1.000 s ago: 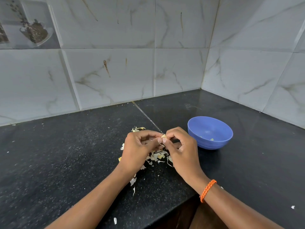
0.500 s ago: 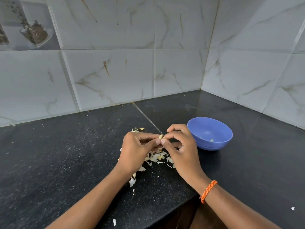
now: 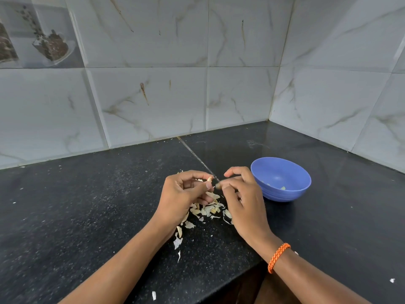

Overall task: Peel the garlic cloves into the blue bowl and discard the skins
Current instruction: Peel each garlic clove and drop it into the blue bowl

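My left hand (image 3: pixel 184 194) pinches a pale garlic clove (image 3: pixel 210 179) between thumb and forefinger, just above the black counter. A short gap to the right, my right hand (image 3: pixel 241 200) pinches a small dark scrap (image 3: pixel 218 185) that looks like a bit of skin. Loose garlic skins (image 3: pixel 208 210) lie in a heap on the counter under and between both hands. The blue bowl (image 3: pixel 258 170) stands right of my right hand, close to its fingers, and a few pale pieces (image 3: pixel 282 188) lie in its bottom.
The black stone counter (image 3: pixel 87 205) meets marble-tiled walls (image 3: pixel 153 102) at the back and right, forming a corner. Stray skin flakes (image 3: pixel 177 242) trail toward the counter's front edge (image 3: pixel 219 288). An orange braided band (image 3: pixel 278 256) circles my right wrist.
Both hands were pressed together on the clove. They have now drawn apart a little, the right hand pulling a small scrap away to the right while the left keeps the clove.
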The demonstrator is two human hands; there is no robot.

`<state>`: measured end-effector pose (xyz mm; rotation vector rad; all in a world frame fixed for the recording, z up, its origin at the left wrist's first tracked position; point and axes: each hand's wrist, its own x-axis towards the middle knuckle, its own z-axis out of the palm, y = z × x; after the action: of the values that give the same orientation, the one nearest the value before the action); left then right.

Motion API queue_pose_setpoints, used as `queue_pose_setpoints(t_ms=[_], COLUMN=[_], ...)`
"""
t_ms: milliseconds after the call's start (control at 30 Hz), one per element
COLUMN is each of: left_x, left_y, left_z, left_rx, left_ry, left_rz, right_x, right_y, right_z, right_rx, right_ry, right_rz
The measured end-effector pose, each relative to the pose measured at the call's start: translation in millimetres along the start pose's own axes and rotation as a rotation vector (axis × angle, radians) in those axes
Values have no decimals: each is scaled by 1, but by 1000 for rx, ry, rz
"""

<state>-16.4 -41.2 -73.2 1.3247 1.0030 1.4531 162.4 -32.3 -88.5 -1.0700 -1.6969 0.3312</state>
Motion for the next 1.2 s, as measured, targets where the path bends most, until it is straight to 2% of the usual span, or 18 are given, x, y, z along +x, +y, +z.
queue_pose_setpoints(t_ms=[167,333,600,833,1033,1200], left_x=[0,-1,2,1,-2,-2], left_y=[-2,-2,-2,-3,-2,-3], left_z=[-2,-5,-6,-3,1,3], left_rx=[33,49,92,278,438,523], left_ry=[2,-3,13,19,31,24], left_rz=[-8,-9,29,129,213,235], right_x=[4,5,4,1,0,1], right_y=[4,4,1,5,-1,2], right_z=[1,-1,-2,-2,-4,-4], right_rx=[29,161,182,165,407,396], right_ry=[18,-2,-45,-111,-125,-107], right_rz=[12,91,67,32,96,111])
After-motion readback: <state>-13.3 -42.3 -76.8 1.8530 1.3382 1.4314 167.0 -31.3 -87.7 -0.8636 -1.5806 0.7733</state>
